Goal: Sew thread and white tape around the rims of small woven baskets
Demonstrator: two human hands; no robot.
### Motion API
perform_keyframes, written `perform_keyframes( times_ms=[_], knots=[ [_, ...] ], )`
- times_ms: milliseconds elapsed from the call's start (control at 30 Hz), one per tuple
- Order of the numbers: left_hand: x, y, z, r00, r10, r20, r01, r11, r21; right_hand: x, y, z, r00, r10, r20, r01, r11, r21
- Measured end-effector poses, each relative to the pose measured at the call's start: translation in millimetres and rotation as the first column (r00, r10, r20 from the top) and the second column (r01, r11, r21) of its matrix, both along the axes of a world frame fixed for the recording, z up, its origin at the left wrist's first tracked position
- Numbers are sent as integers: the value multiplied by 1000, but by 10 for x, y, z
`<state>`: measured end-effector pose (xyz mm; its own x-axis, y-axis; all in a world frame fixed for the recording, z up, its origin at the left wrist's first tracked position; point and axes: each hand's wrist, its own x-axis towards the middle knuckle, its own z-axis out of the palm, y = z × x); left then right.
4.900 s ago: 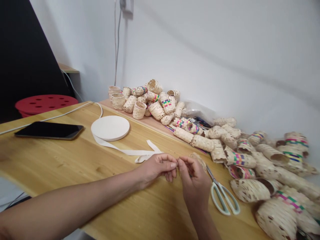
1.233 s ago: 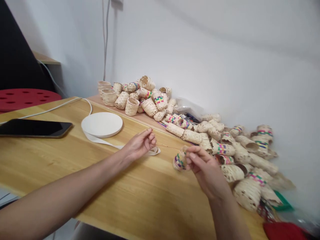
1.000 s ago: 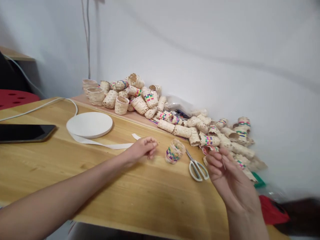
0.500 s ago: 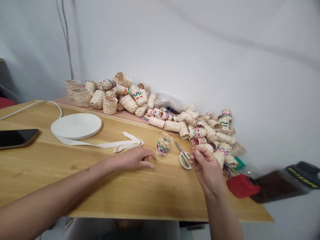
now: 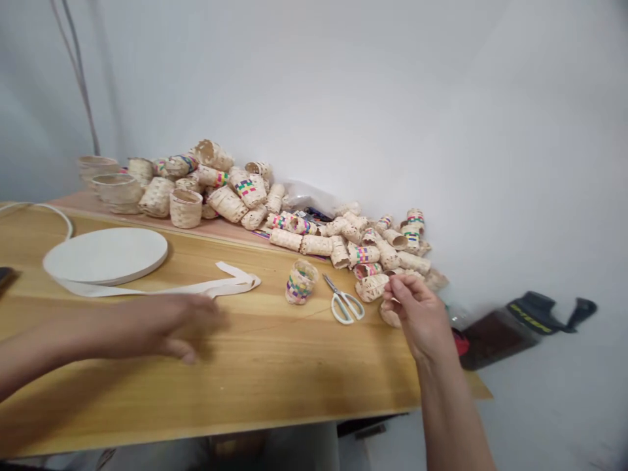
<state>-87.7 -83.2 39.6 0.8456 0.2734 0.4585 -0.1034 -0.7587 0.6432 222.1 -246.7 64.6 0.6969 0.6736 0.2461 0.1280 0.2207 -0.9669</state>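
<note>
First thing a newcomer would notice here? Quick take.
The heap of small woven baskets, many with bright coloured bands, stands out first, piled along the back of the wooden table against the wall. A wide roll of white tape lies at the left. At front centre, a lone woven cup stands beside white-handled scissors, with the right hand at the heap's near edge.

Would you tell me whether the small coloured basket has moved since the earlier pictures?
Yes: the basket left the right hand and now stands on the table, left of the scissors.
</note>
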Motion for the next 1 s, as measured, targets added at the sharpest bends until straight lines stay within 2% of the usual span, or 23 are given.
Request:
perform_keyframes(
  times_ms=[67, 200, 333, 400, 467, 567, 633, 800, 900, 1000],
  knots=[
    [215, -153, 125, 997, -17, 69, 22, 997, -71, -181, 91, 40, 989, 139, 50, -138, 990, -36],
    [656, -302, 342, 980, -9, 201, 46, 982, -181, -553, 341, 138, 917, 394, 63, -390, 919, -62],
    [928, -339, 361, 958, -7, 288, 97, 949, -299, -735, 485, 178, 854, 520, 25, -519, 854, -36],
    [1034, -377, 310, 943, 11, 332, 150, 878, -454, -760, 504, 145, 840, 542, -11, -542, 840, -24],
    [1115, -411, 248, 935, 25, 354, 210, 765, -608, -768, 503, 88, 843, 537, -42, -538, 843, -20],
    [1161, -416, 169, 935, 9, 355, 270, 635, -724, -783, 495, -6, 858, 512, -32, -513, 857, -50],
    [1142, -393, 136, 933, 22, 360, 282, 580, -764, -808, 502, -64, 866, 500, -3, -498, 862, -97],
    [1018, -319, 141, 876, 193, 442, 325, 441, -837, -904, 559, -237, 868, 492, 71, -469, 858, -210],
    [915, -246, 159, 859, 271, 434, 326, 364, -872, -927, 541, -337, 826, 537, 170, -489, 833, -258],
    [762, -128, 159, 851, 380, 363, 249, 316, -915, -883, 429, -405, 766, 543, 344, -454, 836, -308]
  ],
)
